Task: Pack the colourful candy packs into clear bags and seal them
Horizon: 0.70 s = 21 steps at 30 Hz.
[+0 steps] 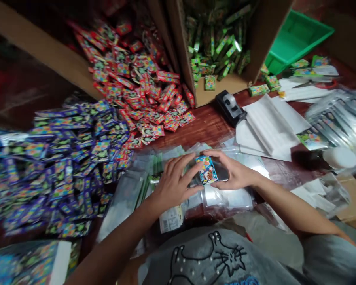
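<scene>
The left hand (175, 182) and the right hand (237, 173) grasp a small blue box (210, 174) between them, fingers and thumbs at its edges; it is over clear bags (228, 198) on the counter (203, 123). Purple packets (62, 174) and red packets (148, 95) lie heaped to the left; beyond the hands, a tape dispenser (225, 107) stands beside white paper (268, 126), near a carton (206, 97) of green boxes (209, 83).

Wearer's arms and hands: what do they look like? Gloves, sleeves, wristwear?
Left hand and right hand are ungloved, no rings or watch visible. Forearms are bare. The right sleeve is short and grey; the left sleeve is out of view.
</scene>
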Motion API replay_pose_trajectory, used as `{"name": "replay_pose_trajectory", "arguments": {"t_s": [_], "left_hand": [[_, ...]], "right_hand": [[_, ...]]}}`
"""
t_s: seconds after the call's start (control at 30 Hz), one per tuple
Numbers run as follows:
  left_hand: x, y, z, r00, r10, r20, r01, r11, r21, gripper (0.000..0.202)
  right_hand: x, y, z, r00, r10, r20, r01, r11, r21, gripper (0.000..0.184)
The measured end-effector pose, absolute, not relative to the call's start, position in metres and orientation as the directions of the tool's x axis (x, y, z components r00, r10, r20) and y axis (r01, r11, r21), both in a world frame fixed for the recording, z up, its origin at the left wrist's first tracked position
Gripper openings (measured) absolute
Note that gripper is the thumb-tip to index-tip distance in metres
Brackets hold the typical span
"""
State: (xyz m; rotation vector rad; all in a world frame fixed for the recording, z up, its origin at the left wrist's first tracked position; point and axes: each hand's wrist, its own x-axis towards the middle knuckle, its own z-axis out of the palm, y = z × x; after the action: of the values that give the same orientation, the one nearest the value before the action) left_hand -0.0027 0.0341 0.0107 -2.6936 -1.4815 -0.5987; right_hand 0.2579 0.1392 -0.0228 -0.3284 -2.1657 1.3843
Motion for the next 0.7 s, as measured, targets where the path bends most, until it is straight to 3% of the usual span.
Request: {"name": "replay_pose_trajectory", "arguments": {"t_s": [0.13,0.27,0.37,0.47,0.57,0.63,0.7], "left_hand": [[-0.038,-0.004,0.014,0.367,0.869,0.333,0.88,-0.44,0.178,0.094],[-0.101,0.002,0.028,0.216,0.92,0.327,0.968,-0.245,0.052,0.068],[-0.159,0.041,0.039,-0.015,0.969,0.247,1.0,0.016,-0.002,0.052],[-0.201,0.08,0.04,-0.054,0.996,0.07,0.987,0.064,-0.146,0.056],[-0.217,0.092,0.037,0.001,0.998,-0.063,0.967,-0.017,-0.255,0.057],[-0.219,0.083,0.038,-0.04,0.999,-0.007,0.957,0.036,-0.286,0.057],[-0.215,0.065,0.04,-0.083,0.989,0.126,0.97,0.109,-0.218,0.053]], "right_hand": [[0.217,0.154,-0.01,-0.899,0.233,0.371,-0.125,0.675,-0.727,0.083],[0.181,0.17,-0.002,-0.965,0.076,0.253,-0.119,0.731,-0.672,0.067],[0.173,0.177,0.002,-0.988,0.059,0.144,-0.057,0.723,-0.688,0.06],[0.183,0.185,0.006,-0.956,0.194,0.221,-0.035,0.672,-0.74,0.061],[0.217,0.195,0.01,-0.827,0.471,0.306,0.066,0.623,-0.779,0.068],[0.25,0.197,0.011,-0.722,0.629,0.288,0.207,0.593,-0.778,0.07],[0.277,0.192,0.012,-0.651,0.715,0.254,0.326,0.566,-0.757,0.069]]}}
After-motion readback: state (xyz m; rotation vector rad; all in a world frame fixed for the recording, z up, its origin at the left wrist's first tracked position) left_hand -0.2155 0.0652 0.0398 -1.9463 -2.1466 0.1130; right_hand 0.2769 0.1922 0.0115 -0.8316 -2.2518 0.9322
